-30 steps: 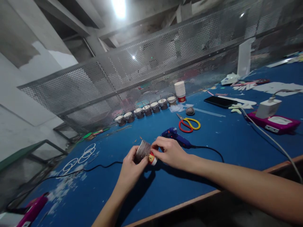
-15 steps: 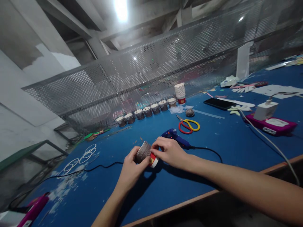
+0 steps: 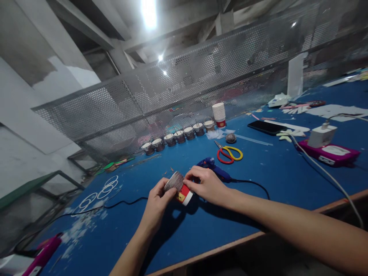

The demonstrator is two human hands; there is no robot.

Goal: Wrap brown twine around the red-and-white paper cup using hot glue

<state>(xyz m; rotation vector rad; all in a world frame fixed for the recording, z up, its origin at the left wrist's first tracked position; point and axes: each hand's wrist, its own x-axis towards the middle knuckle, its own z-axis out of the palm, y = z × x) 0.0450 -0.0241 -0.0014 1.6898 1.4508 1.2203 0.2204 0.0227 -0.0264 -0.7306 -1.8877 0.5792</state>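
A paper cup (image 3: 186,194), red and white at one end, lies tilted in my left hand (image 3: 158,197). Grey-brown cord (image 3: 174,181) is wound around the rest of it. The fingers and thumb of my left hand are closed around the wound part. My right hand (image 3: 205,182) pinches at the cup's side, where the winding meets the red band; what sits between its fingertips is too small to make out. Just behind my right hand lies a blue hot glue gun (image 3: 214,167). Scissors (image 3: 229,153) with red and yellow handles rest beyond it.
Along the back stand several dark-wrapped cups (image 3: 179,136) and a stack of paper cups (image 3: 219,114). A small cord ball (image 3: 230,138) is near the scissors. On the right are a phone (image 3: 266,127) and a magenta power strip (image 3: 329,152). White rings (image 3: 108,187) lie left, near a black cable.
The cup has turned a little in my left hand, and the left thumb has shifted back onto the winding, so more of the red band shows. My right hand keeps nearly the same place.
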